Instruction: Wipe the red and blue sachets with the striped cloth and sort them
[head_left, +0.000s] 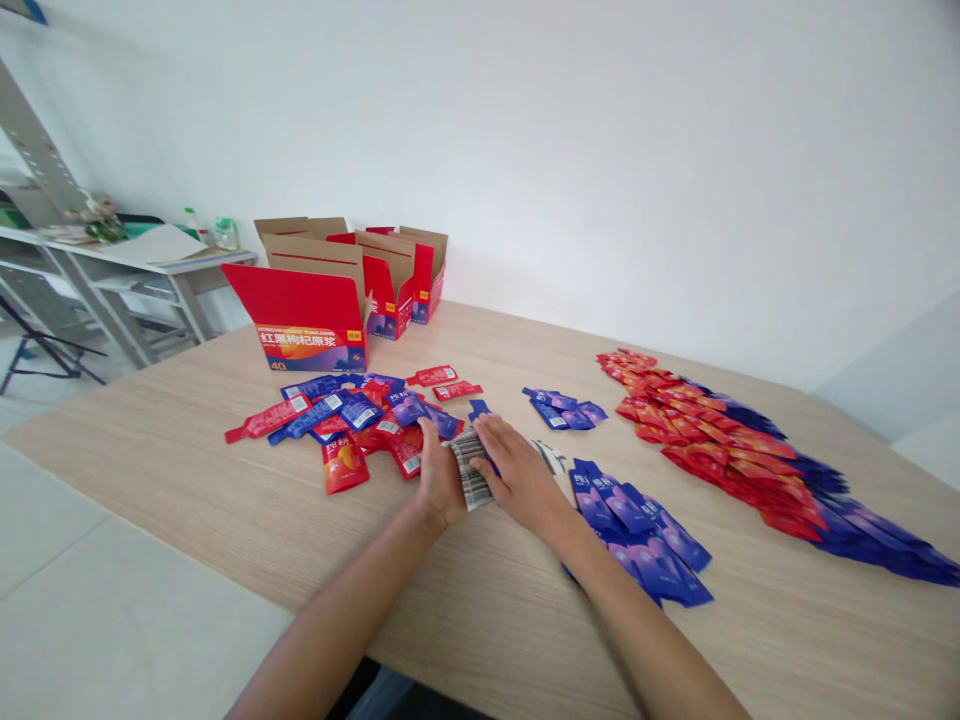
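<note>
Between my two hands is a stack of pouches (472,472), its grey striped edges facing me and a blue neck showing at the top. My left hand (441,475) grips the stack's left side, thumb up. Over its right side and top lies my right hand (517,465), fingers together and bent against it. A black-and-white striped piece (551,457) shows just behind the right hand; its kind is unclear. Left of my hands is a loose pile of red and blue pouches (375,420). Blue pouches (645,535) lie fanned beside my right forearm.
Open red cardboard boxes (315,320) stand at the back left, flaps up. A small group of blue pouches (564,409) lies beyond my right hand. Long overlapping rows of red pouches (712,440) and blue pouches (870,530) spread along the right. A white wall borders the table's back.
</note>
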